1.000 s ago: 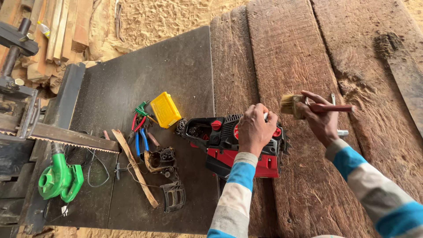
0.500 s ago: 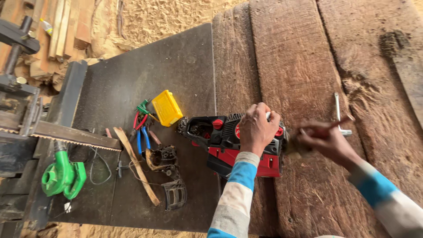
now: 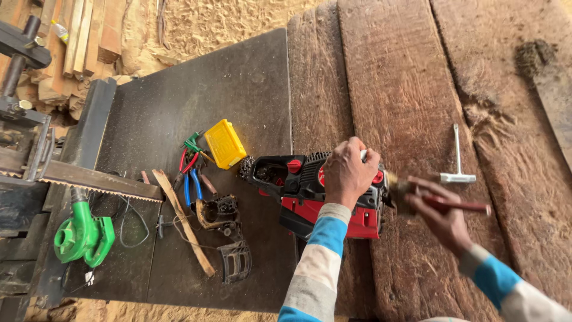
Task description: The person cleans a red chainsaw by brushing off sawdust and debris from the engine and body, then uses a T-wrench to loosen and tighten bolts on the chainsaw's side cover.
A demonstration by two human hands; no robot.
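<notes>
- Head view: the left hand (image 3: 348, 173) is pressing down on the red and black chainsaw body (image 3: 316, 194), its grip curled over the top of the housing at the middle of the table (image 3: 417, 77).
- The right hand (image 3: 444, 217) is pinching a red-handled paintbrush (image 3: 417, 197), bristles touching the saw's 3 o'clock end.
- A T-shaped wrench (image 3: 457, 167) is lying at 2 o'clock from the saw.
- A yellow box (image 3: 225, 143), pliers (image 3: 189, 170) and a green blower (image 3: 83, 235) are lying toward 9 o'clock.
</notes>
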